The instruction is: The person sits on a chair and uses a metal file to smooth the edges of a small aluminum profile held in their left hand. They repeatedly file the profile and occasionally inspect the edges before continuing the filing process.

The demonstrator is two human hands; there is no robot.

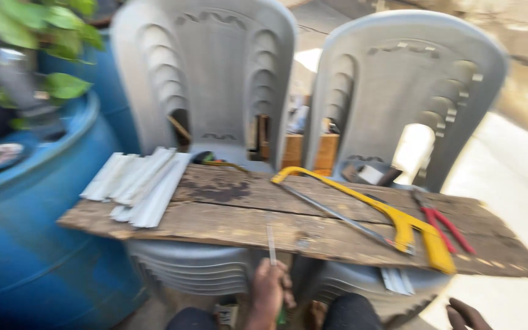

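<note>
Leftmost, beside the wooden plank: blue barrel. On the plank's left end: white strips. At the plank's near edge: left hand clamped on thin metal strip. Right of middle on the plank: yellow hacksaw, red pliers. Below the plank's right end: right hand, empty, grip unclear.

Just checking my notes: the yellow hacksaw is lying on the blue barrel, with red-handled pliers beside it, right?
Not quite. The head view shows the yellow hacksaw lying on the wooden plank set across two grey plastic chairs, not on the blue barrel. The red-handled pliers do lie beside it.
</note>
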